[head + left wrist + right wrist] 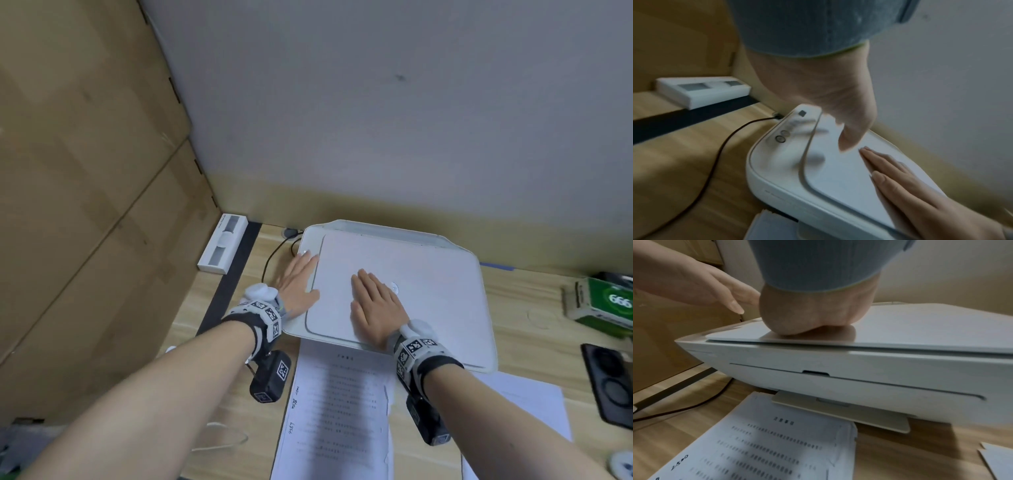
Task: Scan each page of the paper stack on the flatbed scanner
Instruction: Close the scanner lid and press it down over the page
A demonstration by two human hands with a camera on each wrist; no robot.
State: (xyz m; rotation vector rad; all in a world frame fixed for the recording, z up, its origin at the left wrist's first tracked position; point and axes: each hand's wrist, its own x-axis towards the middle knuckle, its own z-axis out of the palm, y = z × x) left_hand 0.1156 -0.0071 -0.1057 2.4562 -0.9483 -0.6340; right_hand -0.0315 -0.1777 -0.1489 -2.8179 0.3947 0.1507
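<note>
The paper stack (337,407) lies face up on the wooden desk (534,346), just in front of the flatbed scanner (455,274), its far edge tucked under the machine's front lip. The top page shows printed lines and a few handwritten marks along its left margin. The scanner sits toward the back of the desk, near the wall, with its lid (428,294) down flat.

The right hand (376,308) lies palm down on the lid, fingers (885,164) straight and together, holding nothing. The left hand (298,284) rests flat along the scanner's left edge, over the strip with the round buttons (781,138); its fingers are also stretched out and grip nothing, the thumb reaching onto the lid.

A dark cable (719,155) runs from the scanner's back left corner across the desk. A loose white sheet (534,404) lies to the right of the stack. Farther right are a black phone (613,387) and a green box (603,305). A long white box (222,244) sits in the back left corner, beside brown cardboard (78,192).
</note>
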